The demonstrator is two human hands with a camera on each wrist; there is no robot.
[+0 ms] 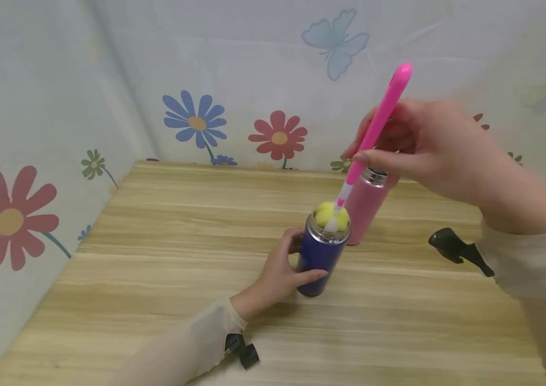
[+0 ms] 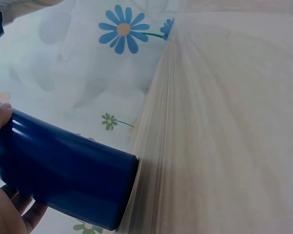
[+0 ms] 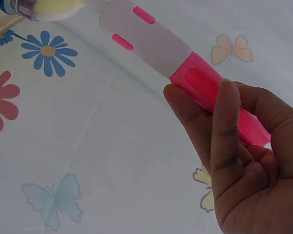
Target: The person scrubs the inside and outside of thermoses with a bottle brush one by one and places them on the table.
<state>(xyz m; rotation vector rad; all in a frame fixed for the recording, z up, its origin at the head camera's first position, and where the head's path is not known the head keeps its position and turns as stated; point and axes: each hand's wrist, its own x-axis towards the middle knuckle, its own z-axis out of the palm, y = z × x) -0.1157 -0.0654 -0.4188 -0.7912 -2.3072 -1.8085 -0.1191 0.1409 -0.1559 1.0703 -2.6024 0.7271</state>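
A dark blue thermos bottle point(image 1: 320, 260), lidless with a metal rim, stands on the table, tilted slightly. My left hand point(image 1: 275, 276) grips it around its lower body, thumb in front; the left wrist view shows the blue body point(image 2: 71, 168) and part of the hand point(image 2: 5, 209). In my right hand point(image 1: 447, 155), fingers and thumb hold the pink handle point(image 1: 384, 112) of a bottle brush. Its yellow sponge head point(image 1: 323, 214) sits in the blue bottle's mouth, with the top still showing. The right wrist view shows the fingers around the pink grip point(image 3: 200, 80), below a whitish shaft point(image 3: 146, 39).
A pink thermos bottle point(image 1: 363, 209) without a lid stands just behind the blue one, partly hidden by the right hand. Wood-grain tabletop point(image 1: 167, 257) lies around them. A flower-printed white curtain point(image 1: 234, 69) hangs behind. Black wrist devices point(image 1: 451, 246) sit by both sleeves.
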